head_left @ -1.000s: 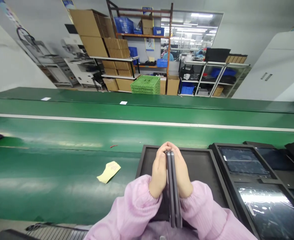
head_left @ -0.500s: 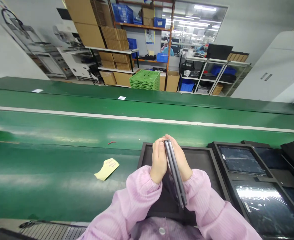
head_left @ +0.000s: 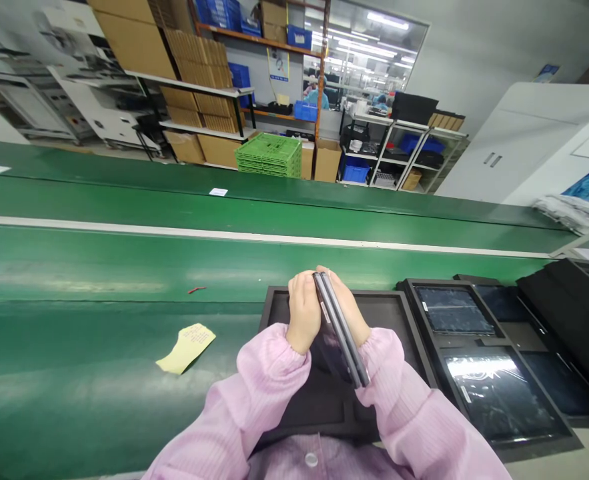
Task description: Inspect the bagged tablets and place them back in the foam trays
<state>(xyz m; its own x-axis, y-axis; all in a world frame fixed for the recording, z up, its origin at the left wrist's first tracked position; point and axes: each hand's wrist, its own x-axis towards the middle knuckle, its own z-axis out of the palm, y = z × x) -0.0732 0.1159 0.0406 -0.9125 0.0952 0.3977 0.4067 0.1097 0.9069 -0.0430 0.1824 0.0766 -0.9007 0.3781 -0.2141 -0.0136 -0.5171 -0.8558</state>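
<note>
Two thin dark tablet-like panels [head_left: 341, 333] stand on edge, face to face, between my hands above a black tray [head_left: 314, 407]. My left hand [head_left: 304, 312] is wrapped round their left side near the far end. On the right side, my right hand [head_left: 347, 308] presses against them, its fingers partly hidden behind the panels. Pink sleeves cover both forearms. The near end of the panels reaches down between my wrists. Part of the tray is hidden by my arms.
Right of the tray, black trays [head_left: 491, 340] hold dark glossy panels. A torn yellow note [head_left: 188, 348] and a small red piece [head_left: 197, 290] lie on the green surface [head_left: 99, 393] to the left. Behind it are green crates [head_left: 269, 155] and shelves.
The view has turned to the right, so the background and the note appear further left. Both hands still hold the panels, whose near end now sits slightly higher in view.
</note>
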